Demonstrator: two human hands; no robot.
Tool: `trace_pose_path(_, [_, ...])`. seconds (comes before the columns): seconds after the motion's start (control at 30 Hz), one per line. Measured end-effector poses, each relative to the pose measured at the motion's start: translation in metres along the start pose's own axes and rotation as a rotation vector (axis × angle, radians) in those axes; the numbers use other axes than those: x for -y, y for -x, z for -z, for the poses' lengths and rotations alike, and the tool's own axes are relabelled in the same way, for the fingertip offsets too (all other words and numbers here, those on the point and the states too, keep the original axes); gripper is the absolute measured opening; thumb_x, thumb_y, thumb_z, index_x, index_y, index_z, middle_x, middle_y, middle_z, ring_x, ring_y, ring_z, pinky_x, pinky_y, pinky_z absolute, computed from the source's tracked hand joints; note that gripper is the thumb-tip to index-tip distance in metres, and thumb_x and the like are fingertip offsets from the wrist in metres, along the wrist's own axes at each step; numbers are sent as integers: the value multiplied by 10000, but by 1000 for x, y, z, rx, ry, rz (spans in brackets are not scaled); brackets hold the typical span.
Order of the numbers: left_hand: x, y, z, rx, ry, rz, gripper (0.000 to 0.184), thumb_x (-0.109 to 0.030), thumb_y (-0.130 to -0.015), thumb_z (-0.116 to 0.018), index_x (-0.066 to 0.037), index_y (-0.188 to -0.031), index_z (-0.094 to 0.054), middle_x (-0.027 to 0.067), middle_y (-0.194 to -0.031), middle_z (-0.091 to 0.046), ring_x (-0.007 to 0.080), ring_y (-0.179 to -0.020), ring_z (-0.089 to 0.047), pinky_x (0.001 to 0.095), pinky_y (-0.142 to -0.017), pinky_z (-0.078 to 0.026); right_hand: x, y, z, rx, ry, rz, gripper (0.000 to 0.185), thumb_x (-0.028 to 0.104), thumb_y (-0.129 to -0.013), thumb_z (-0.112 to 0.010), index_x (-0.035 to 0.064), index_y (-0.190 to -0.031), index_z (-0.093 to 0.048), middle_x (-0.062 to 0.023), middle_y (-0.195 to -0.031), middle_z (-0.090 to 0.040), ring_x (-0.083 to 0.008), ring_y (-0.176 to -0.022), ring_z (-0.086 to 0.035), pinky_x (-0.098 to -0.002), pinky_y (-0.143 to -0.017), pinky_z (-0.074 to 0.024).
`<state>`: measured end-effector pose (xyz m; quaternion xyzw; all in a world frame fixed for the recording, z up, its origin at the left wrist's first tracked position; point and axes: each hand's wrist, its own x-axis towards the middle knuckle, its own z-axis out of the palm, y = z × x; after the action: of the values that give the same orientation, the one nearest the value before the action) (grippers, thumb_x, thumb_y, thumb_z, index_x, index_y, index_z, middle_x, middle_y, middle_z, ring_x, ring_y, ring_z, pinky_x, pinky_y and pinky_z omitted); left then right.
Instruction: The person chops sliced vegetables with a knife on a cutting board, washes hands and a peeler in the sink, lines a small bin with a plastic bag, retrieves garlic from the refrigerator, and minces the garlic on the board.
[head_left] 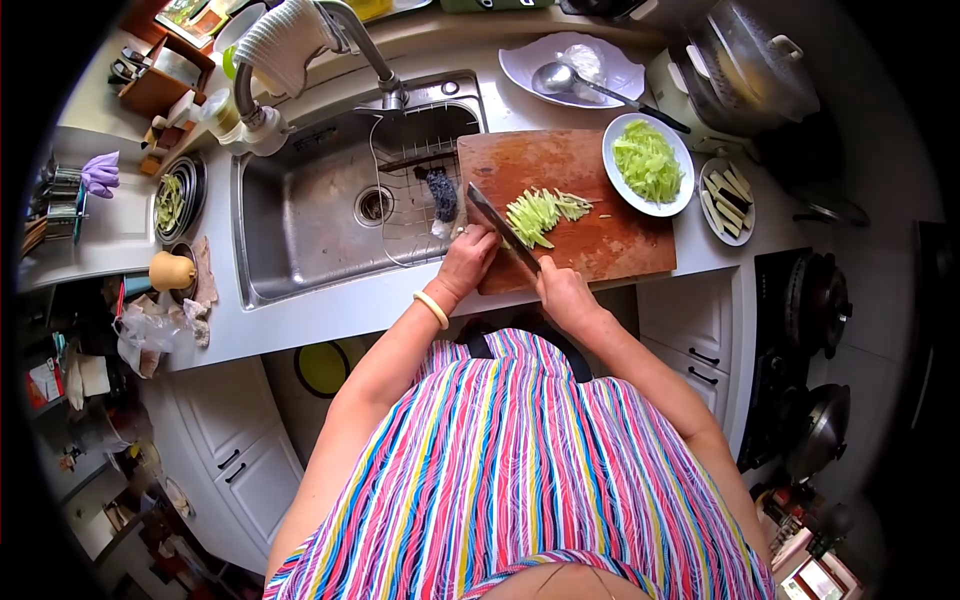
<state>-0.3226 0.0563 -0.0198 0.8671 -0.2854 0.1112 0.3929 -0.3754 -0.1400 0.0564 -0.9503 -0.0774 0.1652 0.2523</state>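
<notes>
My right hand [567, 295] is wrapped round the handle of a kitchen knife [503, 228], its blade pointing away and to the left over the wooden cutting board [620, 240]. Close against the blade's left side, my left hand [468, 258] has its fingers curled at the board's left edge; whatever they pinch is hidden. Right of the blade lies a pile of pale green vegetable strips [535, 214]. A white bowl [610, 183] of similar shredded green vegetable [648, 163] stands on the board's far right corner.
Left of the board is a steel sink [310, 220] with a wire rack [400, 250] and faucet [375, 60]. A plate of cut strips [727, 203] sits right, near the stove [775, 340]. Behind the board, a ladle [620, 95] rests across a white dish [520, 65].
</notes>
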Motion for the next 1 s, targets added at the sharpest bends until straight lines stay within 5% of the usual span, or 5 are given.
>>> trace_pose_path(0.8, [-7, -1, 6, 21, -37, 20, 159, -16, -761, -632, -22, -905, -566, 142, -847, -561, 320, -774, -566, 379, -664, -483, -8, 8, -2, -30, -35, 28, 129, 116, -867, -495, 5, -896, -437, -287, -637, -573, -464, -666, -592, -554, -605, -464])
trace_pose_path(0.9, [-27, -3, 3, -29, 154, 429, 177, -36, -780, -632, -18, -934, -547, 139, -920, -591, 276, -810, -604, 339, -665, -508, -15, 14, 17, -118, -67, -28, 135, 136, -879, -491, 16, -912, -438, -281, -629, -572, -465, -654, -589, -559, -603, -462])
trace_pose_path(0.93, [-34, -7, 5, 61, 302, 661, 322, -88, -820, -622, 5, -1102, -499, 151, -1021, -605, 216, -867, -628, 298, -681, -522, -24, 15, 24, -158, -59, -62, 137, 143, -882, -488, 19, -917, -440, -279, -630, -573, -465, -651, -588, -560, -604, -463])
trace_pose_path(1.0, [-35, -7, -10, -43, 482, 810, 448, -114, -843, -611, 21, -1221, -411, 163, -1046, -601, 196, -885, -621, 289, -686, -521, -49, 14, 35, -238, 5, -118, 139, 155, -889, -483, 26, -923, -446, -276, -638, -579, -465, -648, -589, -561, -608, -467])
